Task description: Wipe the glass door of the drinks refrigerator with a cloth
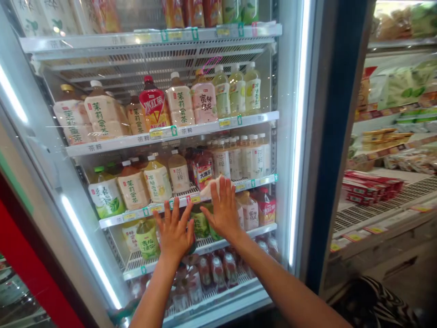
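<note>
I read 茶粹 on the pale bottle, 冰红茶 on the red bottle. Left hand and right hand: spread, released; open room between; shelf edge ahead.

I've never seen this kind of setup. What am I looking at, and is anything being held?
There is no machine here: the left hand and right hand are a person's own. The single picture comes from a camera worn on the head, looking forward and down. Both hands are raised, fingers spread, before a drinks cooler whose shelves carry bottles. No bottle is held. A pale patch by the right fingertips could be a cloth or a reflection; I cannot tell.
</note>
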### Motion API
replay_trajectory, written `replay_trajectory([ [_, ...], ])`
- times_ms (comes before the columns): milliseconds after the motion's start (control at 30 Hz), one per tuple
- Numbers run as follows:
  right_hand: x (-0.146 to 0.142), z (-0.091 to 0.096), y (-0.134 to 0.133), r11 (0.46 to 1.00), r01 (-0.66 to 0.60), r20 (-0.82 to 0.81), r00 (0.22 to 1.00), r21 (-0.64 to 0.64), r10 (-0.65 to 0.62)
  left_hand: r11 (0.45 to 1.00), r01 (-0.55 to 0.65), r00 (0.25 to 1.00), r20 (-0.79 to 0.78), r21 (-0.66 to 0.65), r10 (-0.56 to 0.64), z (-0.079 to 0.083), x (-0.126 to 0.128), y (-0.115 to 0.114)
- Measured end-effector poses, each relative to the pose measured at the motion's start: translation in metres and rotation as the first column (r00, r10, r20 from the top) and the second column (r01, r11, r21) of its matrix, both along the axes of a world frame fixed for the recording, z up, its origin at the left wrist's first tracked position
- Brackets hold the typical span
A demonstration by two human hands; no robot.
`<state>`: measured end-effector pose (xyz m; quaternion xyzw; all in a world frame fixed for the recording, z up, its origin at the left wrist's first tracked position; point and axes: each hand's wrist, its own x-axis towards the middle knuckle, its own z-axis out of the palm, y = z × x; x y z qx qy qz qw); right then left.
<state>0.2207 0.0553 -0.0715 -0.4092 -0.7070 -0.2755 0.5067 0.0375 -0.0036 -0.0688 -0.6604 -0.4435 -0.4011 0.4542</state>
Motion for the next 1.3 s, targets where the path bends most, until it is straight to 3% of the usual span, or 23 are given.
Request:
replay_trajectory([
  [67, 0.009, 0.037, 0.007, 1.0, 0.017, -0.035, 0.999, 0.022, -0.016, 1.0, 0.013, 1.0, 0.01, -0.001, -0.013, 0.008, 0.023, 0.007],
  [133, 0.015, 0.039, 0.008, 1.0, 0.016, -0.038, 0.999, 0.015, -0.016, 1.0, 0.014, 1.0, 0.028, 0.0, -0.014, 0.014, 0.038, 0.015],
  [200, 0.019, 0.003, 0.002, 1.0, 0.017, -0.032, 0.999, -0.021, -0.017, 1.0, 0.0, 0.999, 0.032, -0.002, 0.001, 0.014, 0.044, 0.022],
  [300, 0.021, -0.074, -0.008, 0.999, 0.018, 0.014, 1.0, -0.048, -0.017, 1.0, -0.031, 0.999, 0.016, 0.004, 0.031, 0.007, 0.043, 0.03],
  [367, 0.022, -0.095, -0.008, 0.999, 0.013, 0.044, 0.999, -0.035, -0.012, 0.999, -0.035, 0.999, 0.007, 0.019, 0.035, 0.002, 0.041, 0.032],
  [433, 0.024, -0.074, -0.003, 1.0, 0.016, 0.021, 1.0, -0.02, -0.016, 0.999, -0.02, 1.0, 0.005, 0.029, 0.019, -0.001, 0.039, 0.033],
  [567, 0.023, 0.022, 0.013, 0.999, 0.04, -0.093, 0.995, -0.009, -0.04, 1.0, 0.017, 1.0, 0.025, 0.018, -0.018, -0.001, 0.039, 0.033],
  [633, 0.018, 0.036, 0.015, 0.999, 0.042, -0.115, 0.993, -0.008, -0.042, 1.0, 0.009, 1.0, 0.024, 0.009, -0.009, -0.001, 0.039, 0.033],
  [700, 0.013, 0.009, 0.009, 0.999, 0.031, -0.097, 0.995, -0.025, -0.033, 1.0, -0.003, 1.0, 0.014, 0.009, 0.003, -0.001, 0.039, 0.033],
  [800, 0.005, -0.068, -0.006, 1.0, 0.02, -0.01, 1.0, -0.023, -0.02, 1.0, -0.009, 1.0, 0.013, 0.01, 0.009, -0.001, 0.04, 0.032],
  [867, 0.003, -0.096, -0.01, 1.0, 0.026, 0.027, 0.999, 0.007, -0.026, 1.0, -0.006, 1.0, 0.01, 0.014, 0.006, -0.001, 0.04, 0.031],
  [933, 0.004, -0.082, -0.006, 0.999, 0.035, 0.015, 0.999, 0.003, -0.036, 1.0, 0.003, 1.0, 0.006, 0.02, -0.003, 0.0, 0.04, 0.03],
  [1067, 0.008, 0.015, 0.01, 0.999, 0.045, -0.079, 0.996, 0.004, -0.044, 1.0, 0.013, 1.0, 0.014, 0.027, -0.013, 0.001, 0.04, 0.03],
  [1133, 0.009, 0.037, 0.012, 0.999, 0.029, -0.091, 0.995, 0.013, -0.028, 1.0, 0.013, 1.0, 0.017, 0.023, -0.013, 0.001, 0.04, 0.03],
  [1200, 0.008, 0.018, 0.006, 1.0, 0.003, -0.073, 0.997, -0.011, -0.004, 1.0, 0.013, 1.0, 0.018, 0.021, -0.013, 0.001, 0.04, 0.03],
  [1300, 0.004, -0.054, -0.007, 0.998, -0.016, -0.01, 1.0, -0.054, 0.016, 1.0, 0.017, 1.0, 0.023, 0.022, -0.017, 0.001, 0.041, 0.03],
])
